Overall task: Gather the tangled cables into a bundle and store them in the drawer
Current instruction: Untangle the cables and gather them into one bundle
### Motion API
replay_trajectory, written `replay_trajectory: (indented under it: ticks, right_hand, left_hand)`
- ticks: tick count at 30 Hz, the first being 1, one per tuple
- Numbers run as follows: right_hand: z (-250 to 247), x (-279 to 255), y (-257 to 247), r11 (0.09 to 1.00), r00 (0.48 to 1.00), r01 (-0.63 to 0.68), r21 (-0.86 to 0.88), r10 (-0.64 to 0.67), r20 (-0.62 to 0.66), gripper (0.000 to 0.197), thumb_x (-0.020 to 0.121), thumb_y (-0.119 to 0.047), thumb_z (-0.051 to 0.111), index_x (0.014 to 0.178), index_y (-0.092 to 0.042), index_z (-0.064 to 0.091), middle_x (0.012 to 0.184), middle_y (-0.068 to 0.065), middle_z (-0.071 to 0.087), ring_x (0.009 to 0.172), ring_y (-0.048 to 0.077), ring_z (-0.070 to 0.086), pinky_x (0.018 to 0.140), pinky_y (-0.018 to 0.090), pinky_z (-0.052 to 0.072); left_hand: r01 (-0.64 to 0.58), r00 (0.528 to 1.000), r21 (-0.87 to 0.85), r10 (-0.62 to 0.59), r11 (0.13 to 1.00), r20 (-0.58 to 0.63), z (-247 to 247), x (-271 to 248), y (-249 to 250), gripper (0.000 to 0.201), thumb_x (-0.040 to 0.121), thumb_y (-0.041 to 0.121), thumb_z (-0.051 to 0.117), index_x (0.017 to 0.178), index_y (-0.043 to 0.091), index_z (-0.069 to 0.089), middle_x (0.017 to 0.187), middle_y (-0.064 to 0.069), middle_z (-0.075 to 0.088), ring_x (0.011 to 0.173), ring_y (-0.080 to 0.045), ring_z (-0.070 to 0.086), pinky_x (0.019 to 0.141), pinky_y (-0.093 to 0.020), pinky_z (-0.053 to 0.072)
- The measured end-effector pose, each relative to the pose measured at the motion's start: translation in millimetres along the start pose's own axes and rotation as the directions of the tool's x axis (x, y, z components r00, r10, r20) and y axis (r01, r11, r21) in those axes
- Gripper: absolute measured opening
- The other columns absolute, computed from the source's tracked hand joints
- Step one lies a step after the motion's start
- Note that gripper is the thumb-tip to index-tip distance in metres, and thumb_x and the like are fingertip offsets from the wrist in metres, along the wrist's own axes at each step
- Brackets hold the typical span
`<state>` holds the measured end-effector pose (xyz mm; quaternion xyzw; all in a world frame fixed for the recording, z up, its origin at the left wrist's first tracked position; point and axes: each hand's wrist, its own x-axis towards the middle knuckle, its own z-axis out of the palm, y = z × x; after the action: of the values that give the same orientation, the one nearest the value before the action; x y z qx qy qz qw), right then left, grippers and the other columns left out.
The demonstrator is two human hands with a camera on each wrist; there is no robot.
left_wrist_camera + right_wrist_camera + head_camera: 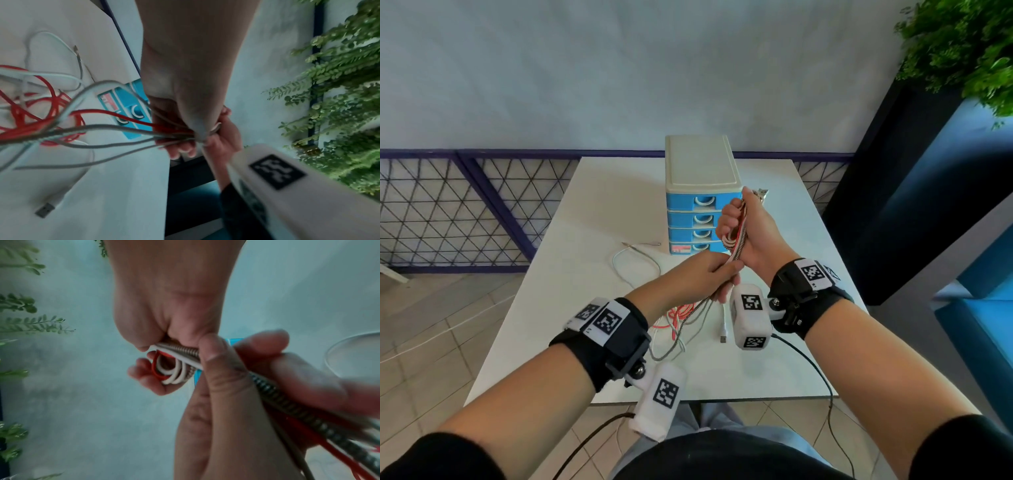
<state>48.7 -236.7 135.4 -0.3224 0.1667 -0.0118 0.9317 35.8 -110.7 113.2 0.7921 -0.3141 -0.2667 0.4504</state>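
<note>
person standing at the white table [599,192], both hands raised over it, mid-gather. right hand [751,236] is fisted around the folded loops of the cables [736,240], red, white and a metal-sprung one, with a usb plug [763,193] poking out above the fist. left hand [709,274] sits just below it, thumb and fingers pinching the same strands where they leave the bundle. the rest of the cables hang down from the left hand to a loose red and grey heap [678,325] on the table near the front edge, one white plug end [723,337] lying flat, another thin white lead [635,263] trailing toward the drawer unit [702,195].

step in hand, i'd say: folding the slack into the bundle, only partly done, a lot is still loose. the drawer unit sits at the back of the table, all four blue drawers look shut.

next move likely needs the left hand to feed up another length and lay it into the right fist, then a hand freed to pull a drawer open. watch the trailing lead snagging.
</note>
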Motion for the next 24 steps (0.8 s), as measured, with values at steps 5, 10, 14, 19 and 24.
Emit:
replay_trajectory:
  ticks: [5, 10, 14, 19, 24]
  right_hand:
    - [1.3, -3.1, -2.2, 0.973, 0.996, 0.081, -0.218, -0.085, -0.008, 0.035, 0.101, -0.038, 0.041, 0.073, -0.016, 0.044, 0.047, -0.006, 0.029, 0.035, 0.006, 0.024, 0.034, 0.019, 0.025]
    - [-3.9, 0.0, -14.7, 0.949, 0.984, 0.14, -0.284, -0.165, -0.065, 0.034, 0.101, -0.036, 0.042, 0.074, -0.016, 0.044, 0.046, -0.006, 0.029, 0.035, 0.006, 0.024, 0.034, 0.018, 0.023]
    - [-8.9, 0.4, -29.5, 0.945, 0.976, 0.15, -0.291, -0.188, -0.107, 0.033, 0.1, -0.033, 0.043, 0.072, -0.016, 0.044, 0.046, -0.005, 0.029, 0.034, 0.006, 0.023, 0.035, 0.018, 0.021]
    - [-9.5, -1.2, -35.3, 0.941, 0.979, 0.149, -0.304, -0.183, -0.085, 0.032, 0.1, -0.027, 0.044, 0.07, -0.017, 0.045, 0.046, -0.005, 0.031, 0.035, 0.006, 0.025, 0.037, 0.019, 0.023]
    - [-9.8, -1.6, -38.0, 0.851, 0.984, 0.149, -0.503, -0.178, -0.009, 0.03, 0.101, -0.029, 0.044, 0.074, -0.015, 0.045, 0.048, -0.004, 0.041, 0.04, 0.01, 0.038, 0.042, 0.023, 0.039]
  left_hand:
    - [-0.034, 0.999, 0.046, 0.035, 0.998, -0.032, -4.0, 2.4, -10.8, 0.028, 0.094, 0.04, 0.05, 0.087, 0.013, 0.055, 0.052, 0.005, 0.055, 0.044, -0.014, 0.053, 0.048, -0.025, 0.046]
    - [-0.007, 0.997, 0.202, -0.01, 0.979, 0.081, -10.1, -1.7, -41.3, 0.019, 0.094, 0.032, 0.05, 0.077, 0.025, 0.053, 0.055, 0.006, 0.055, 0.05, -0.015, 0.06, 0.065, -0.041, 0.053]
    - [0.142, 0.985, -0.321, -0.102, 0.936, 0.138, -18.9, -10.9, -54.4, 0.031, 0.083, 0.047, 0.059, 0.072, 0.018, 0.056, 0.053, 0.002, 0.042, 0.055, -0.015, 0.055, 0.067, -0.03, 0.045]
    - [0.218, 0.976, -0.612, -0.163, 0.76, 0.144, -32.9, -13.6, -51.9, 0.045, 0.094, 0.048, 0.038, 0.088, 0.008, 0.055, 0.058, 0.004, 0.03, 0.051, -0.011, 0.032, 0.069, -0.025, 0.044]
    - [0.106, 0.992, -0.187, -0.089, 0.977, 0.094, -43.3, -9.3, -39.9, 0.049, 0.093, 0.054, 0.03, 0.087, 0.011, 0.053, 0.061, 0.007, 0.034, 0.057, -0.011, 0.032, 0.058, -0.02, 0.034]
